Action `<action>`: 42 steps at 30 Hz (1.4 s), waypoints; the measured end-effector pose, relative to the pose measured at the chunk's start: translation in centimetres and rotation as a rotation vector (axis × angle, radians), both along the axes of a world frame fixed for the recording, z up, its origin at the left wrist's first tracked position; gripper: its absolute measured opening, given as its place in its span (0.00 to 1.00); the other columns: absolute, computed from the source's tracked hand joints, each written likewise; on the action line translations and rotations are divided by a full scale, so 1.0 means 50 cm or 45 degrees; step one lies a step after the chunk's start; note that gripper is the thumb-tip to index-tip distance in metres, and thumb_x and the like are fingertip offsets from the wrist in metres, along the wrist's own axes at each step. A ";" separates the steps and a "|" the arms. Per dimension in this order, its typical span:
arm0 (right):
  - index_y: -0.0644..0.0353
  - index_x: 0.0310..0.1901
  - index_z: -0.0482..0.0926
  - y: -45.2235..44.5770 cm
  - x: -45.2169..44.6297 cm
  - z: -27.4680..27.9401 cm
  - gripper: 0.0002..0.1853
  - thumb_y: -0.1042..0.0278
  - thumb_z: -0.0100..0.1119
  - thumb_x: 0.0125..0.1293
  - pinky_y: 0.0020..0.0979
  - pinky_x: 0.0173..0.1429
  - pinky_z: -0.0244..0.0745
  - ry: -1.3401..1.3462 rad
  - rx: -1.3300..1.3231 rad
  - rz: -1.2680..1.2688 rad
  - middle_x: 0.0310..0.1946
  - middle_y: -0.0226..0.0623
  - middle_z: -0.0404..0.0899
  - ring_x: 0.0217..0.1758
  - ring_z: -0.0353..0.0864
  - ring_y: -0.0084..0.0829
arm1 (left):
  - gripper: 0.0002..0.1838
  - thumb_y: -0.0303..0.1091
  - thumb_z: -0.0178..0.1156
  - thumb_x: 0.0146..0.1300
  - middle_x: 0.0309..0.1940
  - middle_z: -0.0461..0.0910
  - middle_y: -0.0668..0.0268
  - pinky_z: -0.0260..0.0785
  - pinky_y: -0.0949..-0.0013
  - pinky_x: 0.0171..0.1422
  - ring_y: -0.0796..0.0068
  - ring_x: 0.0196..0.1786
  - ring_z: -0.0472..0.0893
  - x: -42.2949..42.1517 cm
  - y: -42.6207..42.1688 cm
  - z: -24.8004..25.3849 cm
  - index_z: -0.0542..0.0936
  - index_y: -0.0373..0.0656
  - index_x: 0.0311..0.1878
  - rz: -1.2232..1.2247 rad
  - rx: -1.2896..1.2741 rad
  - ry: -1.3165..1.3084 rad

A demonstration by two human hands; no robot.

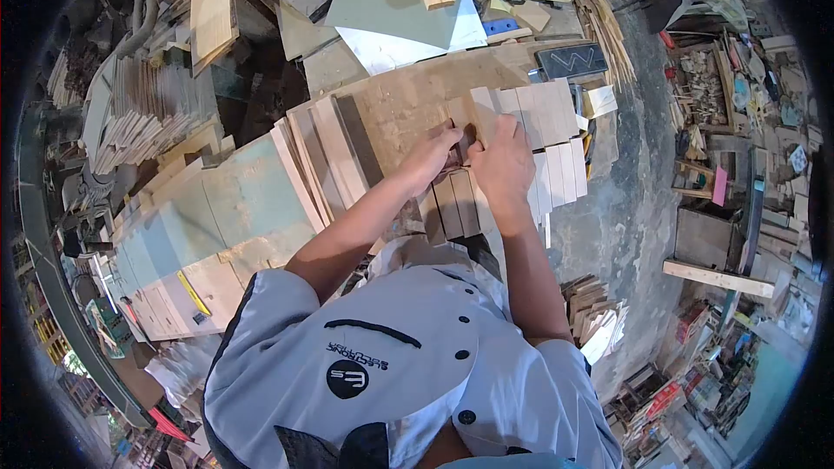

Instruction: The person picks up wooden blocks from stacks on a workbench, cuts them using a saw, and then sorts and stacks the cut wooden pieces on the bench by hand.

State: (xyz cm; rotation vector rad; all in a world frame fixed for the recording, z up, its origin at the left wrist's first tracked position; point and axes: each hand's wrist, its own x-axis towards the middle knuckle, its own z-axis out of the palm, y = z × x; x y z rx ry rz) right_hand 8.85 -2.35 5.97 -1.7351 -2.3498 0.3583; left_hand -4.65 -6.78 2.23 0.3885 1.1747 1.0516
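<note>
Two rows of pale wooden pieces lie side by side on the brown work table. My left hand is at the left end of the rows, its fingers bent and pressed together near a dark gap between pieces. Just to its right, my right hand has its fingers curled over the pieces at the inner end of the upper row. What either set of fingertips holds is too small and shaded to make out. Darker wooden pieces of the lower row lie below both hands.
Long boards stand stacked left of my left forearm. A dark plate marked W lies at the table's far right corner. Grey-green sheets lie beyond the table. A yellow tape rests at the left.
</note>
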 end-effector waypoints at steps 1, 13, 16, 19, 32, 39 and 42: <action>0.60 0.53 0.69 0.001 0.000 0.001 0.27 0.67 0.74 0.55 0.48 0.56 0.78 0.017 -0.009 -0.039 0.49 0.48 0.79 0.55 0.79 0.53 | 0.18 0.41 0.49 0.74 0.41 0.79 0.68 0.72 0.71 0.42 0.80 0.37 0.77 0.005 0.001 0.004 0.76 0.41 0.58 0.058 -0.012 -0.039; 0.61 0.53 0.71 -0.033 -0.012 0.003 0.25 0.66 0.72 0.57 0.48 0.54 0.77 0.260 -0.053 0.007 0.47 0.48 0.79 0.52 0.81 0.53 | 0.20 0.40 0.50 0.74 0.49 0.79 0.65 0.74 0.68 0.52 0.74 0.48 0.79 -0.005 -0.002 -0.012 0.74 0.40 0.62 0.138 -0.062 -0.202; 0.61 0.50 0.71 -0.055 -0.025 0.005 0.23 0.67 0.71 0.57 0.48 0.54 0.77 0.247 -0.084 0.062 0.47 0.47 0.79 0.51 0.81 0.53 | 0.19 0.41 0.50 0.74 0.47 0.79 0.65 0.74 0.67 0.51 0.73 0.47 0.79 0.001 0.000 -0.014 0.76 0.40 0.60 0.201 -0.112 -0.084; 0.61 0.49 0.71 -0.054 -0.027 0.000 0.21 0.67 0.70 0.57 0.49 0.53 0.77 0.183 -0.163 0.106 0.47 0.47 0.78 0.52 0.80 0.53 | 0.18 0.41 0.49 0.74 0.46 0.78 0.65 0.74 0.67 0.50 0.71 0.46 0.79 -0.002 -0.004 -0.016 0.76 0.40 0.59 0.236 -0.115 0.054; 0.64 0.50 0.74 -0.173 0.141 0.002 0.22 0.66 0.72 0.58 0.44 0.53 0.76 0.520 -0.239 -0.355 0.41 0.49 0.79 0.46 0.81 0.49 | 0.22 0.46 0.62 0.65 0.43 0.85 0.49 0.75 0.60 0.54 0.55 0.47 0.84 -0.059 0.122 -0.030 0.85 0.35 0.48 -0.059 0.403 1.262; 0.64 0.48 0.74 -0.156 0.197 -0.027 0.21 0.65 0.72 0.58 0.48 0.53 0.74 0.215 -0.021 -0.286 0.42 0.49 0.77 0.49 0.78 0.53 | 0.22 0.47 0.67 0.57 0.42 0.86 0.49 0.76 0.56 0.55 0.48 0.47 0.85 -0.047 0.157 -0.023 0.87 0.36 0.44 -0.297 0.390 1.457; 0.63 0.48 0.74 -0.157 0.189 -0.012 0.20 0.66 0.72 0.57 0.47 0.54 0.74 0.164 -0.014 -0.233 0.45 0.49 0.77 0.50 0.77 0.52 | 0.20 0.42 0.67 0.58 0.40 0.86 0.52 0.76 0.61 0.52 0.55 0.43 0.86 -0.056 0.156 -0.013 0.86 0.34 0.45 -0.268 0.306 1.237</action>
